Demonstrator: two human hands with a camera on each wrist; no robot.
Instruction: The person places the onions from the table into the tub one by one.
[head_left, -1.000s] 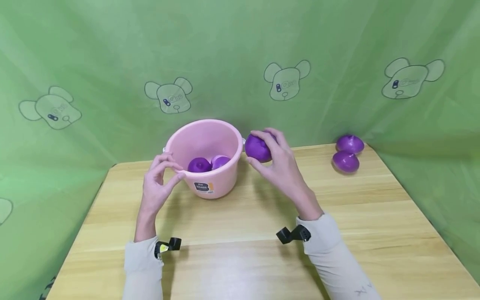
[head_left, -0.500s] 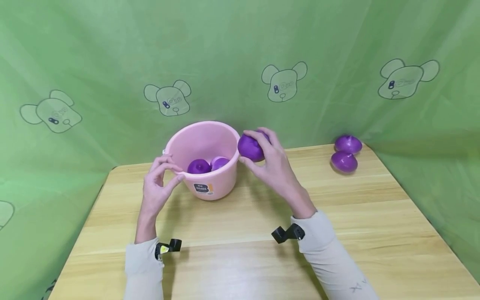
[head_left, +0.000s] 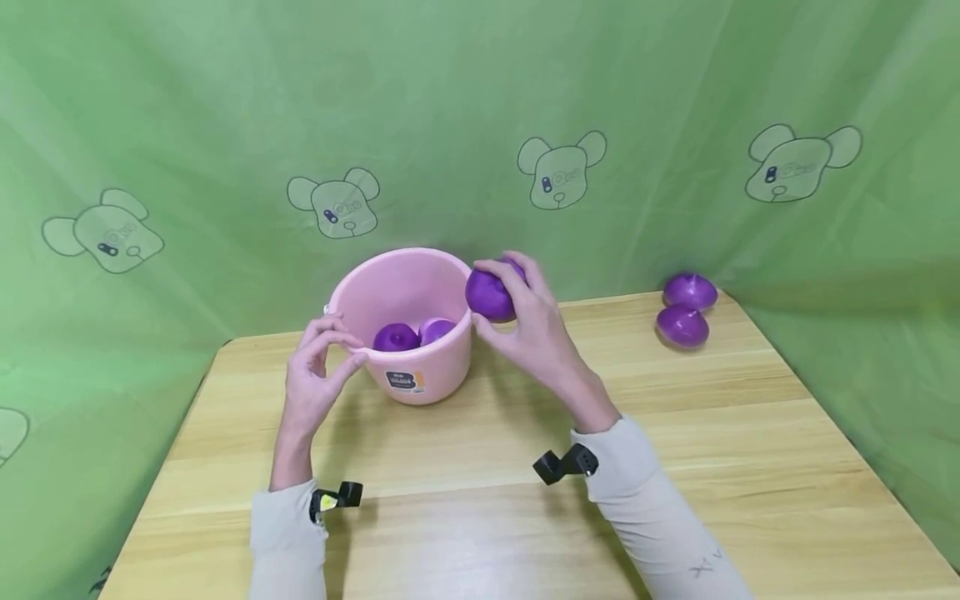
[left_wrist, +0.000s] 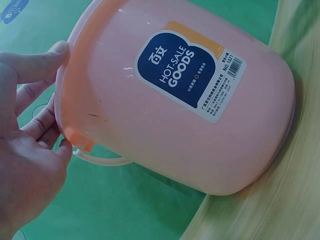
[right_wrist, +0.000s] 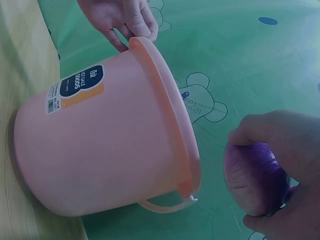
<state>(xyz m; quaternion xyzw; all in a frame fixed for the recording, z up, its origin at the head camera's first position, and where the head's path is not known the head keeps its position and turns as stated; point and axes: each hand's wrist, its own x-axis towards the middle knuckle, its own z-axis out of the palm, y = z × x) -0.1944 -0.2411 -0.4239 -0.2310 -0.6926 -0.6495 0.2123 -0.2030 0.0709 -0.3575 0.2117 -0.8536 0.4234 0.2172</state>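
My left hand pinches the near-left rim of a pink bucket, thumb outside and fingers over the edge. The bucket stands upright on the table; its label faces the left wrist camera. In my right hand is a purple onion, gripped between thumb and fingers. It is beside the bucket's right rim in the head view; from the right wrist, the held onion shows just above rim level, apart from it. Inside the bucket lie a dark purple onion and a lighter one.
Two more purple onions lie close together at the table's back right corner. A green curtain with bear-head prints hangs behind the wooden table. The bucket's white handle hangs down on the far side.
My right hand has carried the onion left, right up to the bucket's rim. My left hand keeps its pinch on the rim. The head view has shifted slightly.
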